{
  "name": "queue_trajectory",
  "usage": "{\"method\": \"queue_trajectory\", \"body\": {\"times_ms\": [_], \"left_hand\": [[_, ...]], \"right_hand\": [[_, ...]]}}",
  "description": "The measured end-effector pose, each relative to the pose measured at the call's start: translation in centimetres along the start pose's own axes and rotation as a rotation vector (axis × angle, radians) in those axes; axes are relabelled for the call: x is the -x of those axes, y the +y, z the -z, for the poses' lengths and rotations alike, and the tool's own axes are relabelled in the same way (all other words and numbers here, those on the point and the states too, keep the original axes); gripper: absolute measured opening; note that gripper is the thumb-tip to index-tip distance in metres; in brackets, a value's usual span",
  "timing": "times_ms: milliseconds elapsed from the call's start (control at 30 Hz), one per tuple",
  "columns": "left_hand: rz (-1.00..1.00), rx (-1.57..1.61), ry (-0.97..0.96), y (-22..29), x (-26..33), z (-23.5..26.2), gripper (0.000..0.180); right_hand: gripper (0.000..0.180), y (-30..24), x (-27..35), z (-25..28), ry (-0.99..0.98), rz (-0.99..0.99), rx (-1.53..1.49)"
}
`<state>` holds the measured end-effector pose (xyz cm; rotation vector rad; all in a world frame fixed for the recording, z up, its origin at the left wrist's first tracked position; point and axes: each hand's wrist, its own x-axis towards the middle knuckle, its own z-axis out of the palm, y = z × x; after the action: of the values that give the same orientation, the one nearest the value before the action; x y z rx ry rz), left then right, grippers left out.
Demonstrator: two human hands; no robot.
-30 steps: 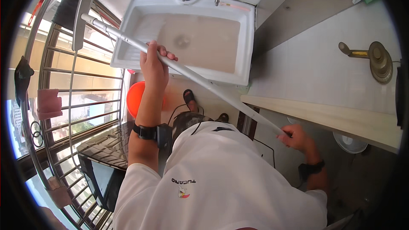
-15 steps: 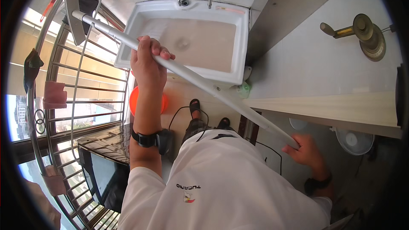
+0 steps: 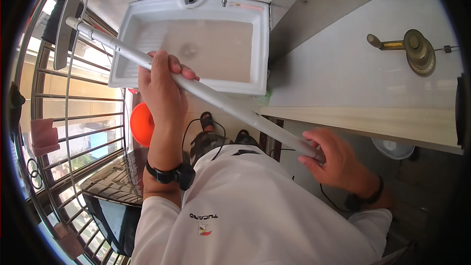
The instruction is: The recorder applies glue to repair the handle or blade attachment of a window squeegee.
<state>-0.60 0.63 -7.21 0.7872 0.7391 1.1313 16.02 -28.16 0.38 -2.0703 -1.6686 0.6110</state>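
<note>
In the head view, the left hand (image 3: 164, 86) grips a pale pole (image 3: 223, 103) slanting across the sink's (image 3: 261, 49) near-left corner; the pole hides part of its palm. The right hand (image 3: 336, 159) curls around the lower end. The upper edge cuts off the pole's flat head (image 3: 68, 19). The left forearm partly covers a red bucket (image 3: 141, 125); the surface (image 3: 333, 78) overlaps a round, unclear object (image 3: 391, 149).
</note>
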Motion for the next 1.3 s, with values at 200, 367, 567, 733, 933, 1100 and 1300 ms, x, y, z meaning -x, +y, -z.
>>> {"method": "queue_trajectory", "body": {"times_ms": [200, 367, 567, 733, 933, 1100, 1300], "left_hand": [[0.084, 0.024, 0.035, -0.4, -0.9, 1.5, 0.019], [0.132, 0.131, 0.054, 0.6, 0.0, 1.6, 0.023], [0.147, 0.115, -0.026, 1.3, 1.6, 2.0, 0.015], [0.146, 0.178, -0.012, 0.8, 2.6, 2.0, 0.014], [0.191, 0.162, -0.053, 0.6, 4.3, 1.6, 0.022], [0.199, 0.176, -0.099, 0.4, 5.3, 2.1, 0.024], [0.257, 0.206, -0.186, 0.2, 5.4, 1.8, 0.026]], "right_hand": [[0.035, -1.6, -0.3, 0.7, -0.026, -0.066, 0.067], [0.031, -4.2, -1.5, 5.2, -0.159, -0.074, 0.136], [0.032, -7.1, -2.2, 9.6, -0.305, -0.047, 0.265], [0.031, -8.4, -2.3, 11.6, -0.282, 0.036, 0.423], [0.033, -9.6, -1.8, 12.9, -0.292, 0.008, 0.668], [0.036, -9.4, -1.5, 13.8, -0.217, 0.060, 0.686], [0.035, -8.7, -1.7, 14.0, -0.177, 0.060, 0.634]]}}
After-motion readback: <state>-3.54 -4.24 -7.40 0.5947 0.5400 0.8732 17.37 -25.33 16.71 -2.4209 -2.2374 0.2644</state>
